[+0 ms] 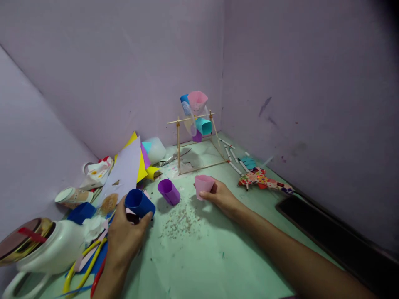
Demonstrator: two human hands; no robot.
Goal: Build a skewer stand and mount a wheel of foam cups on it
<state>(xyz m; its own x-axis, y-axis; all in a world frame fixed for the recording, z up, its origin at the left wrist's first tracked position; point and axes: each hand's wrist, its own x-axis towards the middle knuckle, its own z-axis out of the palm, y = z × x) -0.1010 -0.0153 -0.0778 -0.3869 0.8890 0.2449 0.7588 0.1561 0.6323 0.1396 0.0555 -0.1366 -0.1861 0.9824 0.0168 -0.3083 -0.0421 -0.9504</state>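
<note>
My left hand [126,232] is closed around a dark blue paper cup [141,203], which leans with its mouth toward the upper left. In my right hand [220,196] is a pink paper cup [202,185], upright and gripped by its side between thumb and fingers. Between the hands a purple paper cup [170,193] stands tilted on the table. Behind them is a stick frame [178,145] bearing a small wheel [188,118] with pink, blue, teal and purple paper cups fixed around it.
Yellow-handled scissors [70,276], a white pot [51,249] and coloured paper [124,164] crowd the left side. At the right lie a patterned glue gun [262,180], several white sticks [233,167] and a dark board [324,228]. Small crumbs [181,224] litter the pale green tabletop [218,265].
</note>
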